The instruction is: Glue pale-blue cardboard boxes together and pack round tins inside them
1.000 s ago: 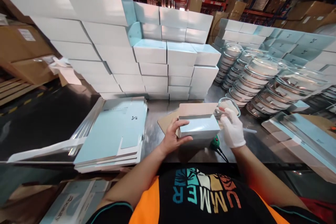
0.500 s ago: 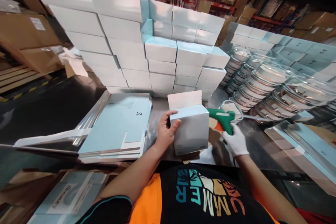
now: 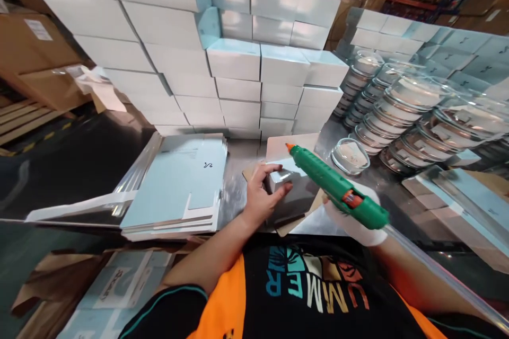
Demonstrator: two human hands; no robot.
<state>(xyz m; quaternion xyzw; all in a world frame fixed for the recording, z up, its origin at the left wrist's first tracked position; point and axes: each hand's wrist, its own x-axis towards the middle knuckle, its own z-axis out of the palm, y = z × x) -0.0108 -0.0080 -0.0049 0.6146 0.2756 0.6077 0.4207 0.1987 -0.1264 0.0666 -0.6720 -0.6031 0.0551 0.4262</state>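
My left hand [image 3: 260, 198] grips a small pale-blue box [image 3: 292, 190] that stands on the metal table [image 3: 238, 164], its lid flap [image 3: 290, 144] open toward the back. My right hand [image 3: 352, 220], in a white glove, holds a green glue gun [image 3: 334, 185] raised over the box, with the orange nozzle pointing up and left near the flap. A clear glue stick pokes out of the gun's rear toward the lower right. A single glass bowl [image 3: 350, 155] sits just to the right of the box.
Flat blue box blanks [image 3: 178, 185] lie stacked on the left. A wall of folded white and blue boxes [image 3: 238, 63] rises at the back. Stacks of glass bowls [image 3: 409, 111] fill the right side. More blanks [image 3: 457, 201] lie at the right edge.
My right hand picked up the green glue gun and lifted it over the box. The left hand turned the box and set it lower on the table.
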